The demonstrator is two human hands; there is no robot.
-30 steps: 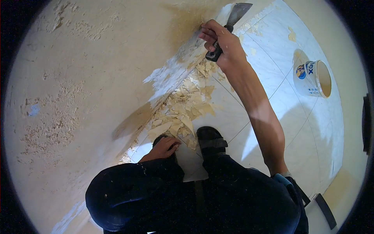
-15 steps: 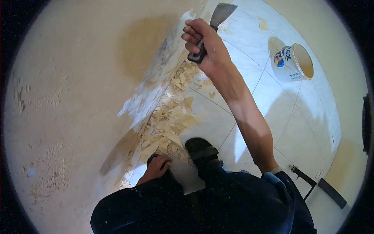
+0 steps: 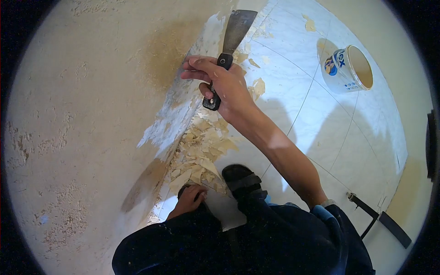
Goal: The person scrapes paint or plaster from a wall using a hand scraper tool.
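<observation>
My right hand (image 3: 224, 87) grips a putty knife (image 3: 239, 31) by its black handle, with some fingers wrapped loosely and others stretched toward the wall. The wide metal blade points away from me, above the corner where wall and floor meet. On the left, the wall (image 3: 105, 114) has a bare, whitish scraped patch (image 3: 167, 121) low down, beside rough, pitted areas. My left hand (image 3: 190, 199) rests low near my left shoe and leg, holding nothing that I can see. Peeled paint flakes (image 3: 204, 142) lie heaped along the wall's foot.
A white paint bucket (image 3: 346, 68) stands on the tiled floor (image 3: 298, 105) to the right. My dark sandal (image 3: 240, 178) is beside the flakes. A black, strap-like or tool-like object (image 3: 380, 220) lies at lower right, near the other wall.
My right hand has come down and left toward the wall with the putty knife, whose blade now stands more upright in view. My left hand stays low by my shoe.
</observation>
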